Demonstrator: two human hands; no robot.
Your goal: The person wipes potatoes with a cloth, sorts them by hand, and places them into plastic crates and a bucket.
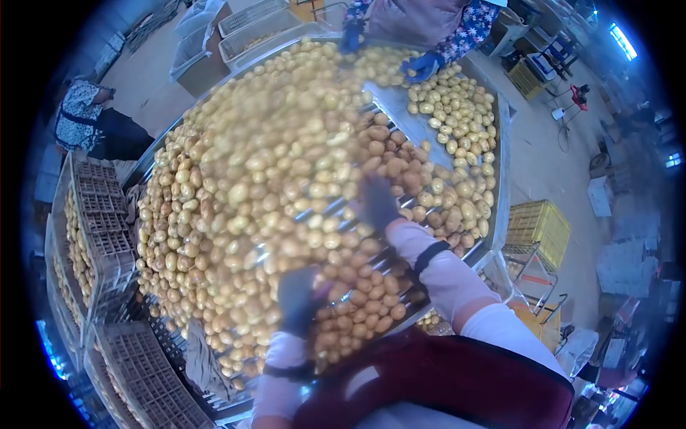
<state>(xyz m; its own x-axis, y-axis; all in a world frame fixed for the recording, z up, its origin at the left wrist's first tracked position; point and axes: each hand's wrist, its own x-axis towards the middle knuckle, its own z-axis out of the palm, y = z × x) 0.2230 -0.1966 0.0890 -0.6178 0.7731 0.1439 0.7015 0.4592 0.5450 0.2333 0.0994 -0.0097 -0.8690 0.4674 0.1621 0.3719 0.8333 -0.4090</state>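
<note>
Many small tan, round-to-oval pieces of produce (182, 200) cover a large metal sorting table (504, 179) with slatted rollers. My left hand (299, 297), in a dark glove, is over the lower middle of the pile, beside a browner cluster (357, 314). Further up and to the right, my right hand (377, 200), also dark-gloved, reaches to the pile near bare rollers and another brown cluster (393, 161). Both hands are blurred, and what their fingers hold, if anything, cannot be made out.
Across the table a co-worker's blue-gloved hands (423, 66) touch the produce beside a metal divider (400, 111). Another person (93, 118) is at the far left. Crates (107, 222) line the left side; a yellow crate (539, 229) stands right. A grey cloth (206, 361) lies at lower left.
</note>
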